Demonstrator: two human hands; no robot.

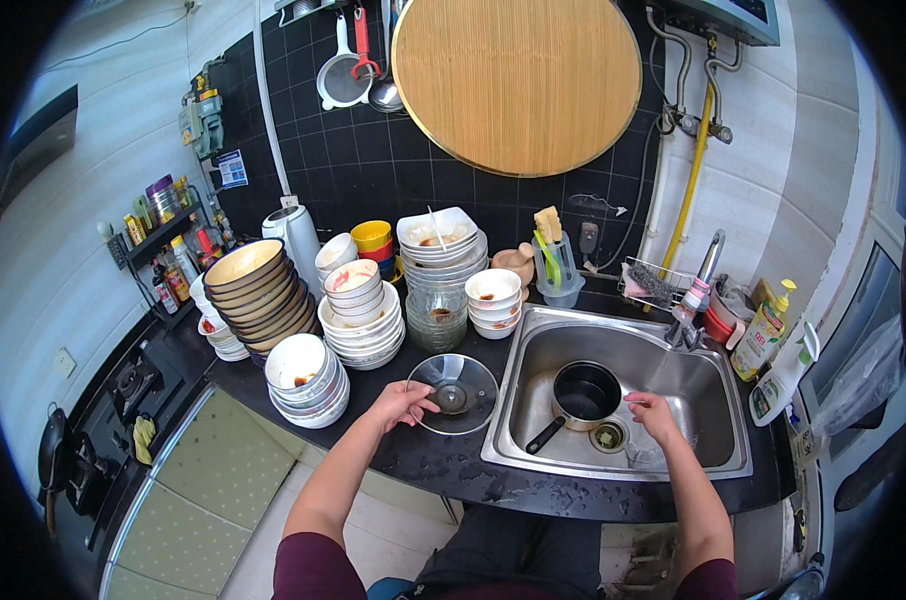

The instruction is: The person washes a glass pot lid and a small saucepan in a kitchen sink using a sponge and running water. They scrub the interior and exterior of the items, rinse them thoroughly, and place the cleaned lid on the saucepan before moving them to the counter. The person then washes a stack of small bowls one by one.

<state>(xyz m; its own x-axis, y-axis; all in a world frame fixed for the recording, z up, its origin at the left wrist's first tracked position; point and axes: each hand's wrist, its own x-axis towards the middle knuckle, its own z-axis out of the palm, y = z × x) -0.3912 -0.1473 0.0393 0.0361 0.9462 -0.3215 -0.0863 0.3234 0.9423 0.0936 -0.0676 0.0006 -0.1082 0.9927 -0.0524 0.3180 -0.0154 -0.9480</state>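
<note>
My left hand grips the rim of a round glass pot lid, which lies low over the black countertop, left of the sink. The lid's knob shows near its middle. My right hand hangs over the stainless steel sink, fingers loosely bent, with nothing visible in it. Just left of those fingertips, a small saucepan with a dark inside rests in the basin, its black handle pointing toward me. Beside the pan is the drain strainer, holding greenish scraps. A thin stream of water falls from the faucet.
Stacked dirty dishes line the counter: brown bowls, white bowls, glass bowls and square plates. A dish soap bottle and a spray bottle stand right of the sink. Water drops wet the front counter edge.
</note>
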